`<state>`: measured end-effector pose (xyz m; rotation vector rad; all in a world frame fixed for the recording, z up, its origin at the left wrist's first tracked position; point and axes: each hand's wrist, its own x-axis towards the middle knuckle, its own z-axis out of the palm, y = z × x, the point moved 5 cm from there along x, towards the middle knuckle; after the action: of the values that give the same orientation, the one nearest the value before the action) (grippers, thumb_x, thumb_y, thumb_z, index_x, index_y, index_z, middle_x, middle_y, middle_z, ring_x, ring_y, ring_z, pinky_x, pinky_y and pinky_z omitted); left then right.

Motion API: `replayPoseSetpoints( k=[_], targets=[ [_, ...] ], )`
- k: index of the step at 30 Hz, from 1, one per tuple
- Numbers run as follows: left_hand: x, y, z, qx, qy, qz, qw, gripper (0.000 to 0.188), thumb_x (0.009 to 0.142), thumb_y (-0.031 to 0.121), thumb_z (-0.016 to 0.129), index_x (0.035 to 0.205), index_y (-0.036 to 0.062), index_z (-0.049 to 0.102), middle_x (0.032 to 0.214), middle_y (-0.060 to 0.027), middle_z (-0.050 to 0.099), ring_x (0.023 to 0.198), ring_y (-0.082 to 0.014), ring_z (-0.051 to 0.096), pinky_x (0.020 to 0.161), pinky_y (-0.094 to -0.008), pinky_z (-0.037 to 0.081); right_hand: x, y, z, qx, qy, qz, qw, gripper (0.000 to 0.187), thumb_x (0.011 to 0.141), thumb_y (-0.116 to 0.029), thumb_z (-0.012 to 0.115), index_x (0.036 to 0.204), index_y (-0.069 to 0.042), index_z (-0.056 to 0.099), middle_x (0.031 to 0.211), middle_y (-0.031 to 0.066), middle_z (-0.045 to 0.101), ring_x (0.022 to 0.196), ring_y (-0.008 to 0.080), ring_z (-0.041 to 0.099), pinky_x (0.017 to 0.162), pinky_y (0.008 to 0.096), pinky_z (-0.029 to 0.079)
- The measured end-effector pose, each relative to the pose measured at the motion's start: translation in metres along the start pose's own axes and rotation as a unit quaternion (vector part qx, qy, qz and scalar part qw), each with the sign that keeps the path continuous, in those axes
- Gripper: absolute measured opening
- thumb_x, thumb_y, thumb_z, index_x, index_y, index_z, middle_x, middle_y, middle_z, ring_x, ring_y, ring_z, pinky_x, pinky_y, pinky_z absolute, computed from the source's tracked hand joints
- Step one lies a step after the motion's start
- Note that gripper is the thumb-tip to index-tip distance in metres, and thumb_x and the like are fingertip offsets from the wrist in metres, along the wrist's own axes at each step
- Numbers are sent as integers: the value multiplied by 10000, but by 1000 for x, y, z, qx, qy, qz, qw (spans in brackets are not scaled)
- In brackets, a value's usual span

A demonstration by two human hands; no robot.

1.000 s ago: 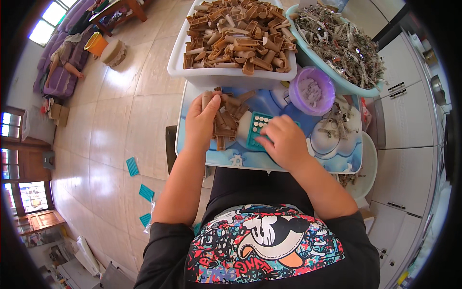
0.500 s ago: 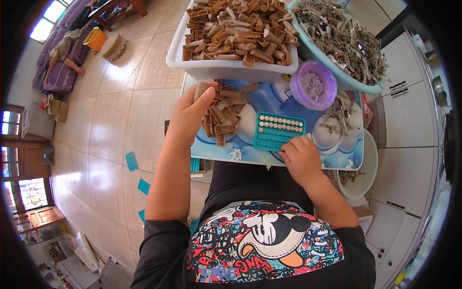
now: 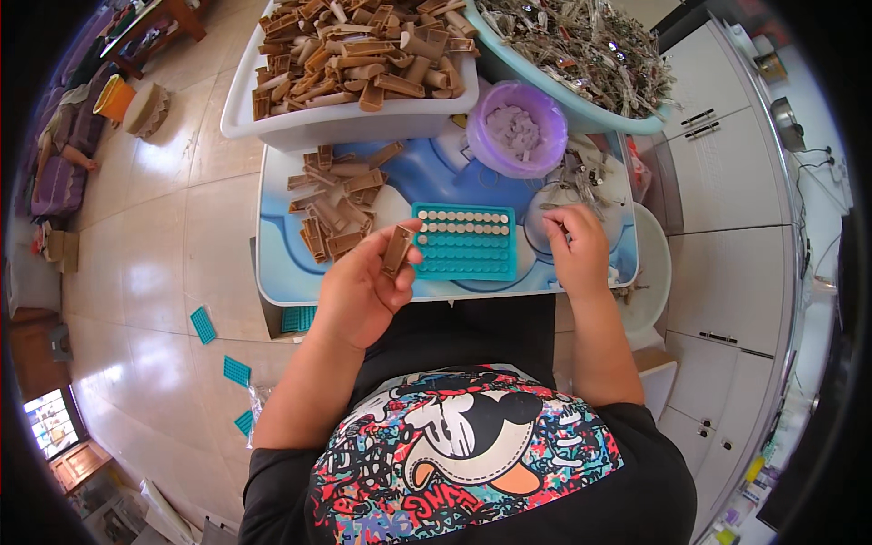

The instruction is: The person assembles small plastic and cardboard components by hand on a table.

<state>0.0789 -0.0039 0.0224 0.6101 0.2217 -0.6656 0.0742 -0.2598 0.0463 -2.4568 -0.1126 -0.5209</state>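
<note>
My left hand (image 3: 361,289) is closed around a brown plastic casing (image 3: 396,251), long and hollow, its open side facing up. That hand is at the left edge of a teal tray (image 3: 472,263), whose back rows hold small round silvery discs. To the right of the tray my right hand (image 3: 579,247) hovers over the table, fingers curled together; whatever they may hold is hidden. Just beyond it lies a small heap of thin wire-like pieces (image 3: 581,177). Loose brown casings (image 3: 338,216) are piled on the table behind my left hand.
A white bin (image 3: 363,123) heaped with brown casings stands at the back left of the blue patterned table (image 3: 300,268). Beside it are a purple bowl (image 3: 518,165) of pale pieces and a large light-blue basin (image 3: 636,124) of wire-like parts. Teal trays (image 3: 236,370) lie on the floor.
My left hand has come from the casing pile to the tray's left edge, carrying a casing. The right hand has left the tray's front edge and moved right, toward the wire-like heap. The view has shifted.
</note>
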Motion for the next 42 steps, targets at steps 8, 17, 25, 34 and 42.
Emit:
replayPoseSetpoints(
  k=[8, 17, 25, 34, 42],
  targets=[
    [14, -36, 3, 41, 31, -65, 997, 389, 938, 240, 457, 1271, 39, 472, 980, -31, 592, 783, -100, 525, 704, -235, 436, -9, -44, 22, 162, -66, 37, 984, 132, 770, -98, 662, 876, -29, 622, 776, 88, 581, 692, 217, 570, 590, 304, 446],
    [18, -27, 5, 240, 39, 0, 970, 283, 928, 163, 510, 1164, 12, 552, 978, -45, 626, 674, -74, 542, 565, -190, 426, -19, -48, 43, 327, -101, 128, 931, 194, 795, -108, 671, 956, -16, 615, 737, 35, 571, 635, 108, 519, 568, 250, 427],
    [23, 88, 2, 431, 223, 288, 825, 276, 865, 165, 601, 1104, 29, 579, 896, -38, 651, 641, -79, 549, 561, -211, 432, -27, -35, 30, 201, -109, 59, 972, 159, 782, -95, 671, 915, -25, 619, 717, 66, 577, 611, 152, 534, 538, 250, 407],
    [-8, 93, -42, 739, 322, 209, 554, 318, 745, 243, 721, 902, -10, 608, 781, -135, 615, 701, -274, 573, 660, -359, 462, -37, -13, 8, 118, -65, 36, 990, 101, 781, -87, 656, 851, -26, 619, 721, 91, 582, 619, 213, 557, 530, 294, 419],
    [-8, 93, -52, 678, 346, 203, 616, 326, 753, 189, 708, 1004, 7, 608, 809, -84, 624, 668, -166, 566, 628, -285, 445, -30, 60, -36, -9, 94, 151, 984, 140, 785, -88, 649, 910, -42, 607, 854, 82, 577, 642, 187, 551, 583, 281, 442]
  ],
)
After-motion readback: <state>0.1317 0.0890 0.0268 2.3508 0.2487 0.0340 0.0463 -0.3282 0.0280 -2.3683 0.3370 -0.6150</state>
